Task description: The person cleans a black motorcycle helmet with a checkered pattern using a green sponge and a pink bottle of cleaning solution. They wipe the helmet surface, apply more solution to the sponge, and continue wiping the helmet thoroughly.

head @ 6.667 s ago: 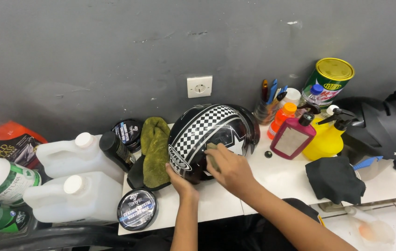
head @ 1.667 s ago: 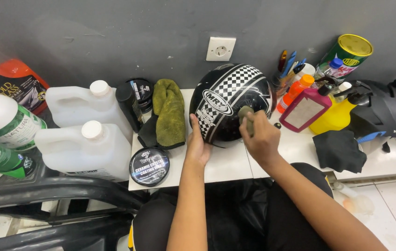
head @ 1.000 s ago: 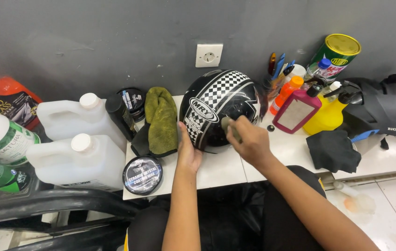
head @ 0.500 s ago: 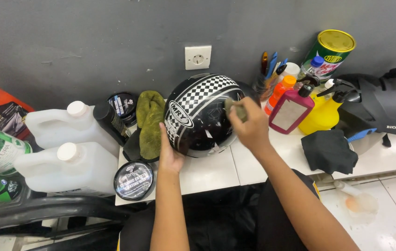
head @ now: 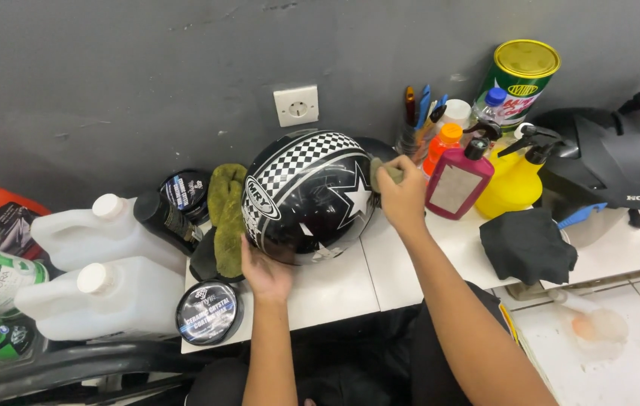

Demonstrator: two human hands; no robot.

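A black helmet with a checkered band and white stars sits on the white tiled counter. My left hand presses against its lower left side and steadies it. My right hand is at the helmet's right side, closed on a small olive-green pad that touches the shell.
An olive cloth and dark round tins lie left of the helmet, beside two white jugs. To the right stand a pink bottle, yellow spray bottle, black cloth and another dark helmet. Wall socket behind.
My right hand has slid the pad from the front of the helmet over to its right side. My left hand stays on the lower left of the helmet. The camera view shifted slightly.
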